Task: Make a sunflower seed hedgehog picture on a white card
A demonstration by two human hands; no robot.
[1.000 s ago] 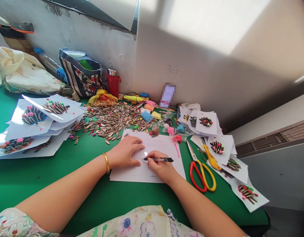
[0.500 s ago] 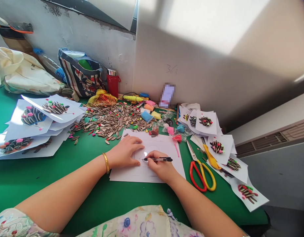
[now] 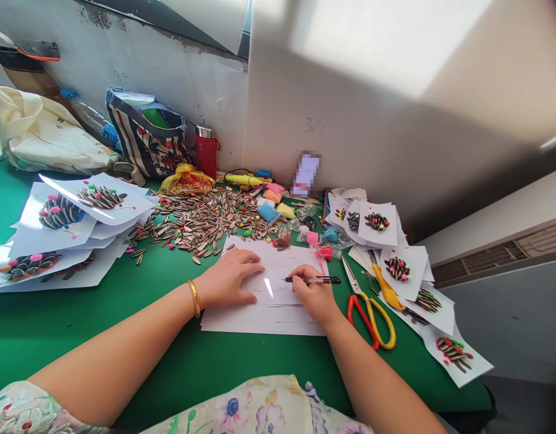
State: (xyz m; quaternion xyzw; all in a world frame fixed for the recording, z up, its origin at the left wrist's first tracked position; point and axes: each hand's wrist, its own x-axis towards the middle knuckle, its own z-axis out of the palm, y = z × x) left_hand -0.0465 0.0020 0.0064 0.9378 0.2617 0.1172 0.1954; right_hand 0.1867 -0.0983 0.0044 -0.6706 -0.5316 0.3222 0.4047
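White paper sheets (image 3: 259,319) lie stacked on the green table in front of me, with a faint drawn outline on the top one. My left hand (image 3: 228,278) rests flat on the paper's left side, fingers spread, holding nothing. A black pen (image 3: 320,279) is pinched in my right hand (image 3: 314,295), over the right part of the sheet, its tip pointing left near the outline. Whether the tip touches the paper I cannot tell. Scissors (image 3: 368,310) with one red and one yellow handle lie just right of my right hand.
Loose sunflower seeds (image 3: 205,220) spread behind the paper, beside small coloured clay packets (image 3: 268,213). Seed-decorated cards (image 3: 83,217) are piled left, more cards (image 3: 397,269) right. A yellow cutter (image 3: 388,292) lies by the scissors. A red bottle (image 3: 206,154) and bags stand at the back.
My right hand has moved right and slightly up across the sheet with the pen, uncovering more of the drawn outline. My left hand has stayed in place.
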